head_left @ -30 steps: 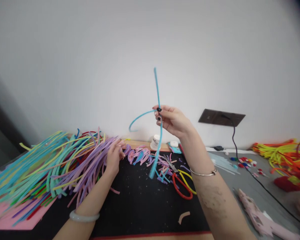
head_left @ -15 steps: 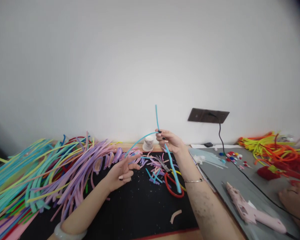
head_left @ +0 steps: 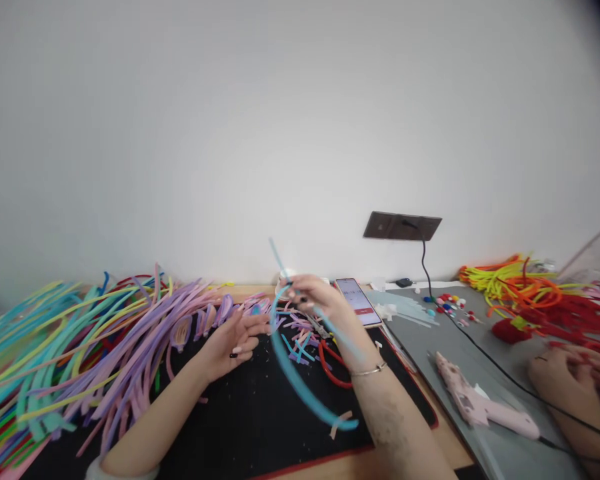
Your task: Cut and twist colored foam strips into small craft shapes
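My right hand (head_left: 316,297) is pinched shut on a long blue pipe cleaner (head_left: 293,373). It is blurred with motion and curves down over the black mat (head_left: 260,420). My left hand (head_left: 233,340) hovers palm up over the mat with its fingers spread, holding nothing, just left of the blue pipe cleaner. A big heap of blue, purple, pink and yellow pipe cleaners (head_left: 80,353) lies to its left. Short cut pieces (head_left: 305,340) and a red loop (head_left: 330,367) lie under my right wrist.
A phone (head_left: 358,301) with its screen lit lies behind my right hand. On the grey board (head_left: 485,367) lie a pink glue gun (head_left: 480,403) with a black cord, small pompoms (head_left: 447,303) and red, orange and yellow pipe cleaners (head_left: 535,297). Another person's hands (head_left: 575,377) rest at the right.
My right hand came down toward the mat and swung the blue pipe cleaner's long end down and left. My left hand left the purple heap and turned palm up.
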`<move>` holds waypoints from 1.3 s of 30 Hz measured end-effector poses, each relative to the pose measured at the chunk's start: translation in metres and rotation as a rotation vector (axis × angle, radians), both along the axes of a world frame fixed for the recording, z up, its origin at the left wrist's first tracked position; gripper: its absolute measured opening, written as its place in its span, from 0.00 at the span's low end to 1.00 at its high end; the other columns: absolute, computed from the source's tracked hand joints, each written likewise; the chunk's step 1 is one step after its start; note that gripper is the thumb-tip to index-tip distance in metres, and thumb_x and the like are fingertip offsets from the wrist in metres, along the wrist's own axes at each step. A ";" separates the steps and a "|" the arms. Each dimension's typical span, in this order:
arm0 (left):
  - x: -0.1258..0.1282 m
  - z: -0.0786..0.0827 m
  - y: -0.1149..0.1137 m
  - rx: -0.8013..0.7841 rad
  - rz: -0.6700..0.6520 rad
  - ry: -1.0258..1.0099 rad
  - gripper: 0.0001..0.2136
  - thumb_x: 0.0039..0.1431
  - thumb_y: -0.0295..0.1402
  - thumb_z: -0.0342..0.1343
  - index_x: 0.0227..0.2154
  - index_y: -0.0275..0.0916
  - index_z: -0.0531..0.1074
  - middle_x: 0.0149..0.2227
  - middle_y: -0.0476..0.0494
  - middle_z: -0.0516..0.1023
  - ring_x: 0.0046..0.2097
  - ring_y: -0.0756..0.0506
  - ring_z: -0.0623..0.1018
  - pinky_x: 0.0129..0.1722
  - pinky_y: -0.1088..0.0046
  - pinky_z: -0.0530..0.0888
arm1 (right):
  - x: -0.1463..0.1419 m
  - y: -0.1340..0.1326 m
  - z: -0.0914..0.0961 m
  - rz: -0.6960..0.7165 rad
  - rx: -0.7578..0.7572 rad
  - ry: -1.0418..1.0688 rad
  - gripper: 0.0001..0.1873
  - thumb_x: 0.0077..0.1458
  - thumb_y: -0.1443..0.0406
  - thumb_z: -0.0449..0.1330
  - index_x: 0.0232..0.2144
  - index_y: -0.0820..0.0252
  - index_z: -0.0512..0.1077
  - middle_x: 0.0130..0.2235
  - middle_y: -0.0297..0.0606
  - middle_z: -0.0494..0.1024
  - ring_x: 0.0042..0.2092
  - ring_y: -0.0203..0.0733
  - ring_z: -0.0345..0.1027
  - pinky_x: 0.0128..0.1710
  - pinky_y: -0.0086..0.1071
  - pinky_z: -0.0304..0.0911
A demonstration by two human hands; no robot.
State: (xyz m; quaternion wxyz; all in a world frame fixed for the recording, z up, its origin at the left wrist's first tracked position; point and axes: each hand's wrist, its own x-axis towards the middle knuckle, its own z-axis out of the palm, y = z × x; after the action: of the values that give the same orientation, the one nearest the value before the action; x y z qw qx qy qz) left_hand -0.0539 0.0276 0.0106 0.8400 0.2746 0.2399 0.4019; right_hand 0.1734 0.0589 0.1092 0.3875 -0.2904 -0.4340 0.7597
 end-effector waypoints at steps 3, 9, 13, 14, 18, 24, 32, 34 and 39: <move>0.005 0.001 -0.007 0.084 -0.074 0.101 0.15 0.57 0.41 0.53 0.36 0.34 0.75 0.34 0.38 0.76 0.15 0.61 0.53 0.13 0.82 0.50 | -0.032 0.005 -0.030 0.046 -0.069 -0.279 0.08 0.47 0.77 0.51 0.29 0.67 0.68 0.18 0.34 0.70 0.16 0.29 0.56 0.12 0.19 0.53; 0.013 -0.005 -0.011 0.215 0.039 0.359 0.10 0.53 0.37 0.60 0.26 0.34 0.74 0.19 0.51 0.66 0.16 0.59 0.55 0.16 0.82 0.53 | -0.053 0.005 -0.071 -0.033 -0.004 -0.426 0.10 0.48 0.76 0.48 0.31 0.64 0.67 0.18 0.31 0.72 0.16 0.31 0.59 0.16 0.23 0.58; 0.014 -0.011 -0.007 0.220 0.173 0.359 0.12 0.53 0.40 0.58 0.28 0.34 0.75 0.23 0.48 0.68 0.19 0.56 0.61 0.19 0.81 0.57 | -0.039 -0.001 -0.074 -0.380 0.223 -0.473 0.05 0.51 0.72 0.49 0.30 0.62 0.64 0.16 0.28 0.69 0.15 0.29 0.52 0.16 0.22 0.49; 0.014 -0.011 -0.006 0.208 0.199 0.358 0.12 0.53 0.40 0.58 0.29 0.34 0.75 0.24 0.48 0.68 0.20 0.55 0.62 0.19 0.80 0.58 | -0.035 -0.005 -0.074 -0.443 0.262 -0.480 0.03 0.52 0.70 0.49 0.30 0.61 0.63 0.15 0.27 0.68 0.15 0.29 0.50 0.16 0.22 0.46; 0.014 -0.010 -0.007 0.173 0.229 0.312 0.09 0.53 0.36 0.59 0.31 0.35 0.76 0.27 0.47 0.68 0.21 0.54 0.64 0.20 0.78 0.61 | -0.026 -0.028 -0.084 -0.254 0.240 -0.533 0.06 0.56 0.63 0.48 0.31 0.59 0.62 0.12 0.25 0.65 0.13 0.30 0.48 0.15 0.23 0.43; 0.016 -0.013 -0.009 0.211 0.243 0.314 0.09 0.53 0.37 0.59 0.32 0.36 0.77 0.25 0.48 0.65 0.21 0.55 0.62 0.20 0.79 0.61 | -0.032 -0.054 -0.105 -0.165 0.271 -0.583 0.07 0.57 0.62 0.48 0.30 0.58 0.61 0.10 0.22 0.61 0.13 0.30 0.47 0.16 0.22 0.43; 0.020 -0.010 -0.012 0.244 0.230 0.336 0.08 0.51 0.35 0.61 0.33 0.36 0.76 0.23 0.51 0.64 0.21 0.56 0.62 0.20 0.81 0.62 | -0.039 -0.063 -0.105 -0.087 0.305 -0.634 0.06 0.54 0.70 0.48 0.27 0.58 0.62 0.14 0.25 0.63 0.16 0.32 0.53 0.18 0.24 0.49; 0.020 -0.011 -0.013 0.265 0.234 0.332 0.07 0.52 0.35 0.61 0.30 0.36 0.75 0.22 0.52 0.64 0.20 0.56 0.61 0.20 0.82 0.62 | -0.040 -0.066 -0.103 -0.088 0.322 -0.652 0.07 0.53 0.70 0.49 0.26 0.58 0.63 0.16 0.26 0.63 0.17 0.32 0.53 0.19 0.25 0.49; 0.019 -0.015 -0.014 0.277 0.242 0.321 0.07 0.53 0.36 0.59 0.29 0.36 0.75 0.20 0.51 0.64 0.21 0.54 0.63 0.21 0.80 0.65 | -0.040 -0.071 -0.098 -0.073 0.435 -0.680 0.08 0.52 0.70 0.51 0.22 0.59 0.62 0.18 0.26 0.59 0.19 0.30 0.52 0.21 0.25 0.47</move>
State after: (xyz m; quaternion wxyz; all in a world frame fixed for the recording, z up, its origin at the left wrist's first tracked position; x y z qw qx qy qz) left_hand -0.0349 0.0138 -0.0048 0.6912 0.4166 0.3442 0.4799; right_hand 0.1339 -0.0123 0.0110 0.3010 -0.4515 -0.6776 0.4964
